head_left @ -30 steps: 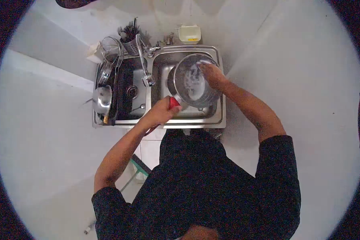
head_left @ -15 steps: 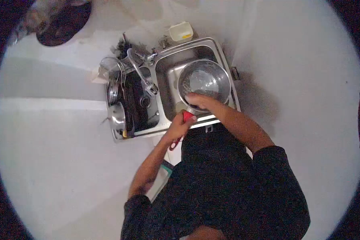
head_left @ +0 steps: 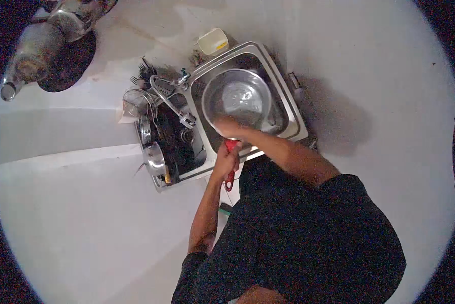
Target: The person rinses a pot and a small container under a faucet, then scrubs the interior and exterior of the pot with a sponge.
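Observation:
My left hand [head_left: 228,161] is closed round the red handle [head_left: 230,182] of a large round metal pan [head_left: 212,96]. The pan is tilted over the right basin [head_left: 280,109] of a steel sink, its shiny inside facing up. Inside the pan, at the rim nearest the handle, is my right hand [head_left: 230,126]. Motion smears its fingers, so whether they hold anything is hidden. To the left of the pan, the curved faucet [head_left: 167,99] reaches over the left basin.
Dark cookware fills the left basin, with a metal pot [head_left: 155,159] and wire strainers [head_left: 139,101] along its left side. Forks and other cutlery [head_left: 145,71] stand behind the faucet. A pale yellow tub [head_left: 212,41] sits behind the sink. Metal pots [head_left: 37,45] are at the upper left.
My right hand has shifted left along the pan's inner rim. The pan has moved slightly left over the basin, and my head view has turned a little. My left hand keeps its hold.

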{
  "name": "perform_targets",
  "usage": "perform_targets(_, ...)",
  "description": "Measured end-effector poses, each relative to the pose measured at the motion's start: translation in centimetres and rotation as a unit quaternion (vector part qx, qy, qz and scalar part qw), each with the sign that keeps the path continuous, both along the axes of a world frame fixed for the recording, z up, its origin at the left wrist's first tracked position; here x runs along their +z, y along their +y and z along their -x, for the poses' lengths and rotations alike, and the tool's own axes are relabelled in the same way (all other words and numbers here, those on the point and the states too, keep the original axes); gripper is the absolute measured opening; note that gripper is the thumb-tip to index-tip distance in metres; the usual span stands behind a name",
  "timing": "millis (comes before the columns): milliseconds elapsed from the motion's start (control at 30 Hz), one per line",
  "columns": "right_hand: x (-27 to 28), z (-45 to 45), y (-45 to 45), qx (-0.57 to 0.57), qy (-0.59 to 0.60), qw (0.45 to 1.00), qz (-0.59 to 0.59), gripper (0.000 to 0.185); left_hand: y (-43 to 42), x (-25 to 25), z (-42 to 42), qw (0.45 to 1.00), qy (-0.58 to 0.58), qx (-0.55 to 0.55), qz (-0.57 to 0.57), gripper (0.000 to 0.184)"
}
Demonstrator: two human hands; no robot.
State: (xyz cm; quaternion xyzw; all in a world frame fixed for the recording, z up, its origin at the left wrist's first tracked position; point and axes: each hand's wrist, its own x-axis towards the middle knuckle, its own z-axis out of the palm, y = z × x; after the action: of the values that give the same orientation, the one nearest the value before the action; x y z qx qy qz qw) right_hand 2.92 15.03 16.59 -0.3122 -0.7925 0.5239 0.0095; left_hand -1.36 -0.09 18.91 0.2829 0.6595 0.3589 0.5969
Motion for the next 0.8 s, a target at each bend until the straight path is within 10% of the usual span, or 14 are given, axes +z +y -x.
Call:
perform_targets(133,-9.2,-2.0,3.5,0.327,-0.155,0.929,-0.073,0.041,-0.4,0.5,0.7,0.999,0.03,0.028,-0.008,0.03)
perform_targets(267,-5.2,-7.4,6.3,0.365,-0.235,0.858,-0.274,0.033,-0.9,1.9,0.3,1.0,0.007,0.006,-0.008,0.029)
perform_targets(333,-9.1,-9.8,7.3,0.329,-0.205,0.704,-0.595,0.035,-1.0,2.2,-0.3,1.0,-0.018,0.002,-0.009,0.029)
perform_targets(433,-17.5,-6.6,9.5,0.178,-0.233,0.576,-0.763,0.036,-1.1,2.6,-1.7,1.0,-0.014,-0.016,0.016,0.029)
perform_targets(500,-14.9,-5.4,10.2,0.129,-0.177,0.813,-0.539,0.032,-1.3,2.4,-2.0,0.998,-0.039,-0.033,0.032,0.037)
perform_targets(567,-13.2,-4.7,10.6,0.055,-0.096,0.922,-0.372,0.03,-1.4,2.6,-2.8,0.998,-0.031,-0.035,0.032,0.039)
perform_targets(700,-12.9,-5.0,7.7,0.044,-0.001,0.905,-0.423,0.027,-1.7,3.3,-3.9,0.997,-0.057,0.002,0.048,0.038)
perform_targets(800,-4.7,-4.9,7.0,0.246,-0.244,0.881,-0.323,0.032,-1.5,1.7,-3.2,0.995,-0.068,0.02,0.072,0.035)
